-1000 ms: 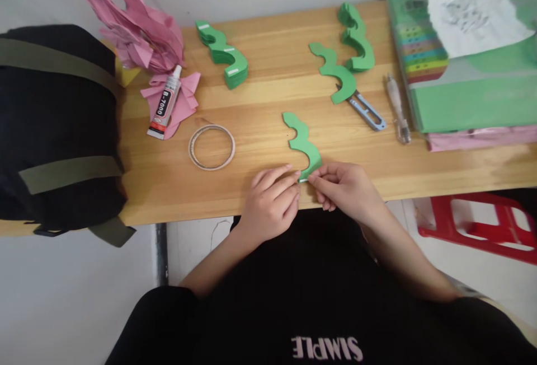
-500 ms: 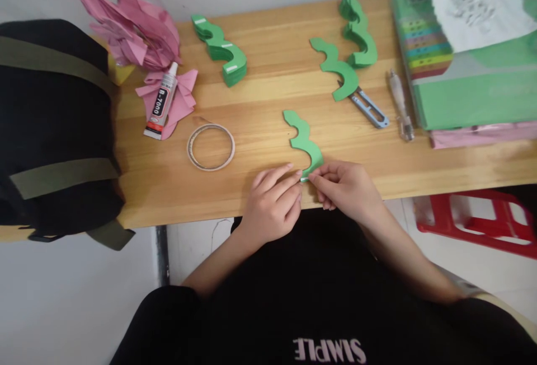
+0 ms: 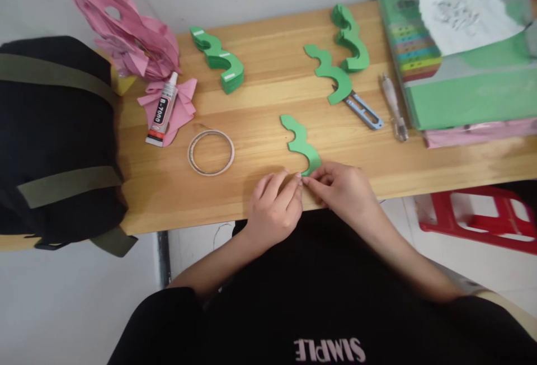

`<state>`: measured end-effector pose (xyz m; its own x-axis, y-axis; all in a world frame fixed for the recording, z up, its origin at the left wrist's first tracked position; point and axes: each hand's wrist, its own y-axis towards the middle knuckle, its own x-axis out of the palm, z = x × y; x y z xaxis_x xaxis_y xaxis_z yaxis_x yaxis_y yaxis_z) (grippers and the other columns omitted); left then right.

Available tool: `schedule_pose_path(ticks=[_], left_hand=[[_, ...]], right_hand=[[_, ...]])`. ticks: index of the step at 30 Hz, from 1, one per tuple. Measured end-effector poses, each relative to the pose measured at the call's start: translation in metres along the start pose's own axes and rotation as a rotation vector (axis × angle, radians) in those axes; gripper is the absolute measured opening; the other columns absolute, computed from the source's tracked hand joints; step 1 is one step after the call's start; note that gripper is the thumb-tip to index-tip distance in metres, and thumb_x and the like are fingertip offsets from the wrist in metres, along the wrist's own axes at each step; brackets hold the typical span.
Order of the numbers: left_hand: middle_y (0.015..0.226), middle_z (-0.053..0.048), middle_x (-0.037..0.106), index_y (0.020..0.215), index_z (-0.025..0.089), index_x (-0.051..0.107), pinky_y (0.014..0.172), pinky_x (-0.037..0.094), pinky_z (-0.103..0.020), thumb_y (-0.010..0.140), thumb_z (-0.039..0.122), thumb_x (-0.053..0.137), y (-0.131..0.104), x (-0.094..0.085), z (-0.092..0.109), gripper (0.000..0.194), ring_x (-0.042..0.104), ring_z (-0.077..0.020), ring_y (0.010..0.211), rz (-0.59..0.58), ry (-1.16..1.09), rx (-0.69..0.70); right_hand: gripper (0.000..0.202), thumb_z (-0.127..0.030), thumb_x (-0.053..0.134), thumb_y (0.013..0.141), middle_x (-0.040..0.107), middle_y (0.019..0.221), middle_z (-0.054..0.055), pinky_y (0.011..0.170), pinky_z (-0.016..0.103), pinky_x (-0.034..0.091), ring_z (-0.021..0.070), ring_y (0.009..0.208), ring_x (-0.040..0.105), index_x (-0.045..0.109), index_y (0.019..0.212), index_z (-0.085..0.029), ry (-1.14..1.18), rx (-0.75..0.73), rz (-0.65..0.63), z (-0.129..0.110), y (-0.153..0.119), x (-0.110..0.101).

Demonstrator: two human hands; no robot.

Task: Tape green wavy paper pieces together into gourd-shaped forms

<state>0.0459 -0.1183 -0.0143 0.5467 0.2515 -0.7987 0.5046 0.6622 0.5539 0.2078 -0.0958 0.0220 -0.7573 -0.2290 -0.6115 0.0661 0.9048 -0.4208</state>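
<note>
A green wavy cut-out piece (image 3: 298,140), thin like foam or paper, lies on the wooden table in front of me. Its near end disappears under my fingertips. My left hand (image 3: 276,204) has curled fingers, with thumb and fingertips closed at that end from the left. From the right, my right hand (image 3: 343,187) pinches the same end between thumb and forefinger, its other fingers folded under. The fingertips of both hands almost meet there and cover whatever small thing is between them. Left of my hands lies a roll of narrow tape (image 3: 211,152).
Behind are a stack of green wavy pieces (image 3: 218,60) with white strips, another stack (image 3: 352,40) and a single piece (image 3: 331,74) over blue thread snips (image 3: 364,108). A pen (image 3: 393,106), green packs (image 3: 465,96), a glue tube (image 3: 163,108), pink pieces (image 3: 138,29) and a black bag (image 3: 54,141) surround them.
My right hand's fingertips have shifted slightly left, closer to the left ones. The white strip seen at the green piece's near end is now covered. The whole view has tilted a little.
</note>
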Motion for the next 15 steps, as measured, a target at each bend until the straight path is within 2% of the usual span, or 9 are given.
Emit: schedule_pose_path(ticks=[4,7,10,12,15], left_hand=[[0.104,-0.007,0.075,0.092,0.01,0.069,0.083,0.046,-0.039,0.081,0.009,0.063,0.002,-0.002,0.001,0.012,0.065,-0.0277,0.098,0.011,0.088,0.034],[0.104,-0.006,0.075,0.094,0.01,0.069,0.081,0.046,-0.038,0.081,0.009,0.063,0.003,-0.003,0.001,0.015,0.065,-0.0274,0.096,0.0,0.104,0.033],[0.106,-0.007,0.075,0.099,0.01,0.067,0.082,0.046,-0.038,0.082,0.008,0.061,0.002,-0.004,0.003,0.019,0.065,-0.0274,0.099,-0.023,0.077,0.008],[0.108,-0.007,0.074,0.102,0.011,0.067,0.082,0.047,-0.038,0.084,0.008,0.059,0.002,-0.006,0.004,0.02,0.064,-0.0275,0.102,-0.026,0.062,-0.003],[0.109,-0.008,0.074,0.101,0.013,0.067,0.083,0.049,-0.039,0.086,0.01,0.056,0.001,-0.009,0.006,0.019,0.065,-0.0276,0.103,0.003,0.067,-0.008]], right_hand=[[0.022,-0.033,0.069,0.076,0.057,0.043,-0.002,0.039,0.024,0.037,0.0114,0.038,0.052,0.059,0.062,-0.02,0.032,0.025,-0.044,0.0,0.005,-0.005],[0.028,-0.034,0.073,0.072,0.055,0.041,-0.004,0.036,0.022,0.037,0.0104,0.034,0.05,0.051,0.062,-0.02,0.116,0.121,-0.063,0.005,0.011,-0.013],[0.025,-0.028,0.073,0.071,0.053,0.039,-0.007,0.031,0.018,0.035,0.0082,0.03,0.047,0.049,0.07,-0.02,0.254,0.195,-0.142,0.011,0.013,-0.022],[0.023,-0.029,0.071,0.073,0.053,0.04,-0.008,0.031,0.016,0.034,0.0069,0.03,0.045,0.05,0.075,-0.019,0.327,0.176,-0.179,0.016,0.012,-0.027],[0.024,-0.039,0.066,0.077,0.054,0.044,-0.008,0.035,0.016,0.038,0.0061,0.034,0.048,0.052,0.076,-0.019,0.404,0.087,-0.225,0.022,0.006,-0.031]])
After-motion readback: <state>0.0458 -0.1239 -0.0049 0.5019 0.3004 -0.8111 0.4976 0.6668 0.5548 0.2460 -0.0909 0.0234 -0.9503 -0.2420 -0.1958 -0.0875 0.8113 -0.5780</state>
